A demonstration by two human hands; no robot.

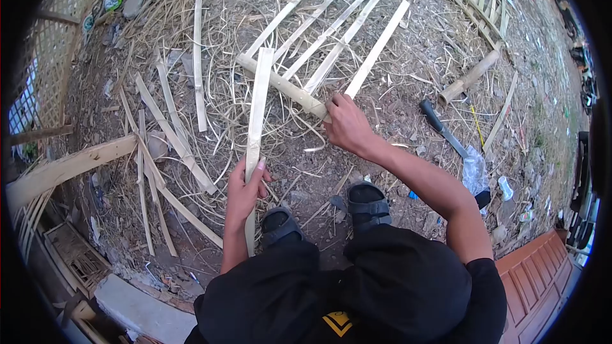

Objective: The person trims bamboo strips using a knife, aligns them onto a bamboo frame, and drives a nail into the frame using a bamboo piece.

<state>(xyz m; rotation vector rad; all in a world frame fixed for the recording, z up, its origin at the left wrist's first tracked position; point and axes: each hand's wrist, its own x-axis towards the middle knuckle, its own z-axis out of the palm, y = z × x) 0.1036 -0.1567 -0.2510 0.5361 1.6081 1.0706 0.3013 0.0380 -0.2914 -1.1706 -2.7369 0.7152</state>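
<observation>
Left hand (pixel 244 192) holds strip (pixel 258 102) — right hand (pixel 348 125) holds pole (pixel 287 87) at end — knife (pixel 443 128) apart.

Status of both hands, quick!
Left hand: closed, holding a flat strip.
Right hand: curled at the bamboo pole's near end; grip cannot be told.

From here I've got a reddish-brown panel (pixel 532 274) by the ground (pixel 306 191)'s lower-right corner, grey slab (pixel 143 312) lower-left.
</observation>
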